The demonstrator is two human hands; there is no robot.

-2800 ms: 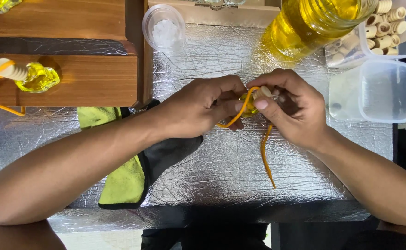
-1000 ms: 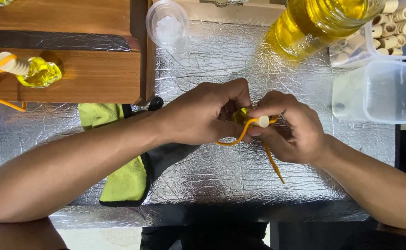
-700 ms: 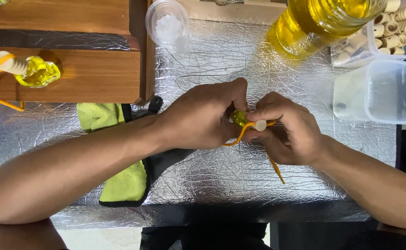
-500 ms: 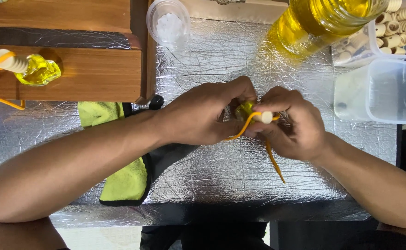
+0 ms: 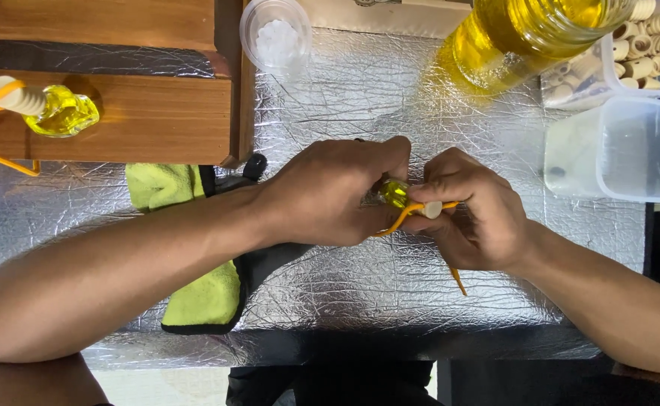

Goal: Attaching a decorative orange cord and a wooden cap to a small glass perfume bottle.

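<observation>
— Hands? What do they hold?
— Left hand (image 5: 330,192) grips a tiny yellow bottle (image 5: 395,192) over the foil table (image 5: 360,83). Right hand (image 5: 473,210) pinches its orange cord (image 5: 405,216) beside the white cap (image 5: 432,210).

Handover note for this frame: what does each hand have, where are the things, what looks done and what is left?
Left hand: closed around the small yellow bottle, over the foil-covered table.
Right hand: pinching the pale stopper and the orange cord, whose loose end hangs below the hand.
Done: a finished bottle, stoppered and tied, lies on the wooden board at left.
Left: this cord shows no finished knot.
</observation>
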